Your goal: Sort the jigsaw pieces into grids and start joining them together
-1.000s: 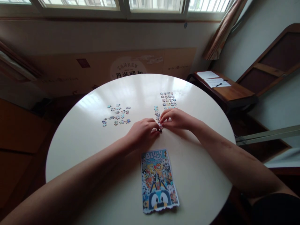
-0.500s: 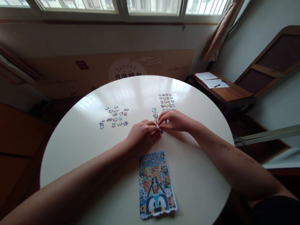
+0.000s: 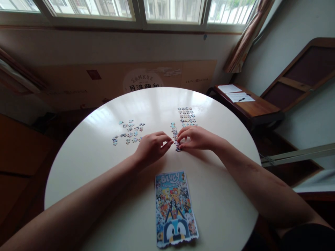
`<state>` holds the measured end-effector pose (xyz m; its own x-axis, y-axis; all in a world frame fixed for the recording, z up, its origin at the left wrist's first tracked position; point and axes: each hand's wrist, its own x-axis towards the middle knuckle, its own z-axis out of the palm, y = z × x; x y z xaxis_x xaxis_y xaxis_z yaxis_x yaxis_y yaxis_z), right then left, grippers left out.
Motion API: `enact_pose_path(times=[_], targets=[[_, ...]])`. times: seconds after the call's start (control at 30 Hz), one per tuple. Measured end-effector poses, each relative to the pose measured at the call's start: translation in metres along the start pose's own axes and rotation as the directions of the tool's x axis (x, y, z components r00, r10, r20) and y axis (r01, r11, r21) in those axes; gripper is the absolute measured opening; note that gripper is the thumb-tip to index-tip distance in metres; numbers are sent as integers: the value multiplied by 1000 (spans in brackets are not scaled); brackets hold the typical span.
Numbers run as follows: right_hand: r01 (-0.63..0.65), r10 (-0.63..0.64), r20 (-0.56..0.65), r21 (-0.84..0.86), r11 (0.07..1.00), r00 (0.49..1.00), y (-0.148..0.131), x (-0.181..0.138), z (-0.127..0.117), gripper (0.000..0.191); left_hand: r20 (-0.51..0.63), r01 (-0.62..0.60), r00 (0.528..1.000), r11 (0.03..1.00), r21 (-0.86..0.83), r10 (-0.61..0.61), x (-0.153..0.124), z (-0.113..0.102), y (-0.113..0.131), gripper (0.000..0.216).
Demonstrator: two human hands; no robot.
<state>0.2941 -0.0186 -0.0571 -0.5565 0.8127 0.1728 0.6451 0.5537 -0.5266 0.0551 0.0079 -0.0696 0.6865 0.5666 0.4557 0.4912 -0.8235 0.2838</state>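
Both my hands rest on a round white table (image 3: 91, 164) at a narrow joined strip of puzzle pieces (image 3: 174, 132). My right hand (image 3: 196, 138) pinches the strip's near end with curled fingertips. My left hand (image 3: 151, 146) lies just left of that end, fingers curled, thumb and forefinger reaching toward the strip without clearly holding anything. Loose bluish pieces (image 3: 129, 131) are scattered to the left, and several pieces in rows (image 3: 186, 116) lie behind my right hand. A colourful puzzle picture sheet (image 3: 175, 208) lies near the table's front edge.
A flat cardboard box (image 3: 146, 78) leans on the wall under the window, behind the table. To the right stands a dark wooden side table (image 3: 251, 106) with papers and a pen. A wooden frame (image 3: 300, 75) leans against the right wall.
My left hand has drawn back slightly to the left, off the strip's end. My right hand stays pinched on it. The view has tilted a little.
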Motion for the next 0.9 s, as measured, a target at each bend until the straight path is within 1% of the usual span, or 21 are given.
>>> enact_pose_path(times=[0.07,0.13,0.2,0.3,0.47,0.57,0.67,0.77,0.9], targets=[[0,0,-5,-13,1000,1000,-1,-1,0,14,-47,23,999,999,28,-22,1,-3,-6,27],[-6,5,-16,-29,1000,1000,-1,-1,0,16,-51,-3,999,999,44,6,2,-3,-10,27],[-10,9,-47,-39,999,999,0,-1,0,16,-21,-78,997,996,35,79,2,0,-10,24],[-15,10,-99,-51,999,995,1,-2,-3,16,36,-201,979,979,-13,202,1,4,-7,20],[5,-10,-98,-48,999,995,4,-1,-5,15,78,-286,954,956,-68,291,1,5,-1,19],[57,-58,-70,-18,998,996,4,-1,-3,14,106,-306,944,948,-87,314,1,4,-2,20],[88,-88,-26,2,996,996,4,-1,-2,14,152,-299,938,948,-107,313,1,5,-3,22],[98,-98,11,21,995,995,3,-2,-3,12,169,-291,935,948,-131,311,2,5,-4,22],[85,-85,20,27,996,996,2,-3,-3,11,165,-290,936,946,-143,312,3,5,-4,21]])
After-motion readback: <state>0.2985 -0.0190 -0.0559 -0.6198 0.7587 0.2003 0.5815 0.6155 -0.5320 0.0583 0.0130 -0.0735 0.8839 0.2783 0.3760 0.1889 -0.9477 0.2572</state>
